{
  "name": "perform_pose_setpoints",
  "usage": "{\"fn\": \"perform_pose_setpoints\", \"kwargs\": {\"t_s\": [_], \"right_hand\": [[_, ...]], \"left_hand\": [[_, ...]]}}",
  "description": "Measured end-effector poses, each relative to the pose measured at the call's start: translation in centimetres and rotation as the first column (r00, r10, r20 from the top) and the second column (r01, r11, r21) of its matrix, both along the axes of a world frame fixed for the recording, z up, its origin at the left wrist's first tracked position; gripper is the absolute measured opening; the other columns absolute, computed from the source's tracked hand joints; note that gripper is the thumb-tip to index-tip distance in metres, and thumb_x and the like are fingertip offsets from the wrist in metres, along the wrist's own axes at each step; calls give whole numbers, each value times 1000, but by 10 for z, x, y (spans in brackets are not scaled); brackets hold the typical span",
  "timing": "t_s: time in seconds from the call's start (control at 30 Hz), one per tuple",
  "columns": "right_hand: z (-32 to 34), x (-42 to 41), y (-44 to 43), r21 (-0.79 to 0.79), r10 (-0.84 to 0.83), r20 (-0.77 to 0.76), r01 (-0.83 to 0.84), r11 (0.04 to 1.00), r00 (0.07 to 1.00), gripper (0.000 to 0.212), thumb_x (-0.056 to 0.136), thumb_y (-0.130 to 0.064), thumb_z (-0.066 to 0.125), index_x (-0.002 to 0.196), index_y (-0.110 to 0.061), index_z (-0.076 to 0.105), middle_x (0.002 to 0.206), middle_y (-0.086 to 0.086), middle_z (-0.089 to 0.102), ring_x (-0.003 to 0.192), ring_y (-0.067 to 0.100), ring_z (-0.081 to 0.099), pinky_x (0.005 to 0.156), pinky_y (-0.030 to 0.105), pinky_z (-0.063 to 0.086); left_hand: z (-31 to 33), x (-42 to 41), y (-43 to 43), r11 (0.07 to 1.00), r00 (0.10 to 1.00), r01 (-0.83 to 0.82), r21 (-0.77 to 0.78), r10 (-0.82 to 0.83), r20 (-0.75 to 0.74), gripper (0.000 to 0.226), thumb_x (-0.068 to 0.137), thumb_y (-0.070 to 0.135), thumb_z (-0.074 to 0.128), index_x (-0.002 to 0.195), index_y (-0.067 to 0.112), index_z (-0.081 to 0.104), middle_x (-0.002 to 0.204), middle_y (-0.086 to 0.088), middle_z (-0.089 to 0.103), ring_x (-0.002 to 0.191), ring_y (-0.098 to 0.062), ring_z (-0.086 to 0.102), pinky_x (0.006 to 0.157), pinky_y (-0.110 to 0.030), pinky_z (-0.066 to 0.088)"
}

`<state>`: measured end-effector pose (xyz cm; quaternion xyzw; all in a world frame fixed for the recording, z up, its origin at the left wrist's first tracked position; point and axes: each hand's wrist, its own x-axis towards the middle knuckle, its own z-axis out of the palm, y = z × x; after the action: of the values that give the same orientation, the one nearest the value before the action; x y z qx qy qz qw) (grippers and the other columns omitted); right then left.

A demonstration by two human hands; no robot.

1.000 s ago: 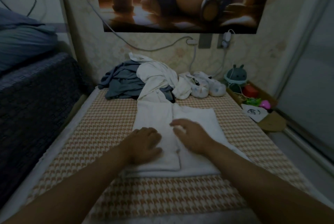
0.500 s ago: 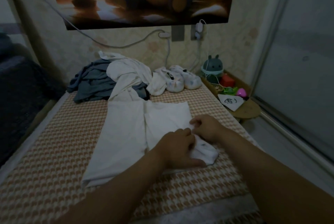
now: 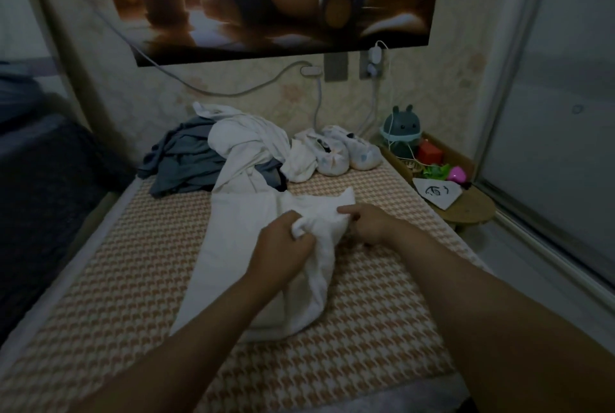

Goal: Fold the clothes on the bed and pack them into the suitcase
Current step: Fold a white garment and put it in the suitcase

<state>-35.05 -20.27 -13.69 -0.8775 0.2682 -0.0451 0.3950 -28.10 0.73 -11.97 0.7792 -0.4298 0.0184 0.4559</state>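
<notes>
Left hand [image 3: 283,243] and right hand [image 3: 369,224] grip one half-folded white cloth garment [image 3: 233,246]; crumpled grey-and-white pile [image 3: 229,153] beyond seems unfolded; suitcase unseen.

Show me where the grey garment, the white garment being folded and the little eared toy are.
grey garment [image 3: 186,161], head view, its crumpled middle.
white garment [image 3: 229,246], head view, its flat left panel.
eared toy [image 3: 402,128], head view, its face.

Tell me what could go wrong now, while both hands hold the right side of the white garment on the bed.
1. The left hand bunches the white garment while the right hand pinches its edge, so the fold may come out creased or uneven.
2. Its far end lies against the unfolded pile; a pull could drag those clothes along.
</notes>
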Motion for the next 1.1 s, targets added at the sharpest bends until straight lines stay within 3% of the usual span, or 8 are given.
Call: {"fn": "perform_pose_setpoints", "kwargs": {"t_s": [0.33,0.47,0.63,0.73,0.83,0.93,1.03,1.1], "right_hand": [[36,118,121,-129,255,326,-225,966,910,60,97,-4,49,151,-20,29,149,1,38,133,19,40,102,15,31],[5,140,152,-254,384,52,-359,898,922,79,99,-18,51,153,-30,-4,161,2,9,145,22,18,116,29,12],[-31,133,140,-493,228,-278,-342,800,933,65,100,-53,29,154,-32,1,162,4,-13,149,21,-10,119,46,-5],[-33,132,139,-465,211,-199,-281,839,957,70,97,-60,32,155,-32,5,160,6,-17,148,23,-15,121,42,-2],[-33,133,144,-439,179,-121,-215,872,976,70,96,-61,32,155,-32,6,161,6,-16,148,23,-14,121,40,-2],[-34,133,147,-459,203,-154,-252,852,967,69,96,-63,30,154,-35,7,162,5,-12,148,23,-12,121,43,-4],[-37,130,150,-506,248,-257,-349,789,934,69,96,-64,25,154,-34,4,162,6,-12,148,24,-12,120,44,-6],[-37,126,152,-517,267,-255,-365,774,929,68,97,-62,26,155,-32,5,162,7,-10,148,25,-11,120,44,-6]], "left_hand": [[18,80,126,950,938,-88,299,180,-297,21,79,22,58,59,17,57,59,8,58,62,-16,55,54,-27,39],[6,105,157,651,891,14,759,336,-305,30,96,16,50,116,-2,63,119,-18,63,93,-27,64,78,-29,50],[-12,111,153,689,924,-35,724,299,-240,72,91,64,43,135,7,51,137,-12,52,112,-25,56,85,-29,46],[-13,111,144,700,970,-46,713,201,-134,55,91,55,52,105,3,65,105,-13,64,94,-23,61,66,-26,36],[-15,117,149,791,931,47,609,186,-313,42,96,42,52,81,5,66,83,-8,63,72,-15,56,58,-19,38],[-18,115,158,770,845,198,607,179,-503,48,93,47,55,117,8,66,118,-7,63,96,-16,56,84,-22,44],[-12,117,159,641,980,13,767,143,-136,39,88,54,57,88,17,67,91,2,64,82,-14,56,69,-25,45],[-6,116,148,779,967,-244,578,151,205,28,88,40,55,75,17,63,77,3,59,76,-16,58,61,-25,44]]}}
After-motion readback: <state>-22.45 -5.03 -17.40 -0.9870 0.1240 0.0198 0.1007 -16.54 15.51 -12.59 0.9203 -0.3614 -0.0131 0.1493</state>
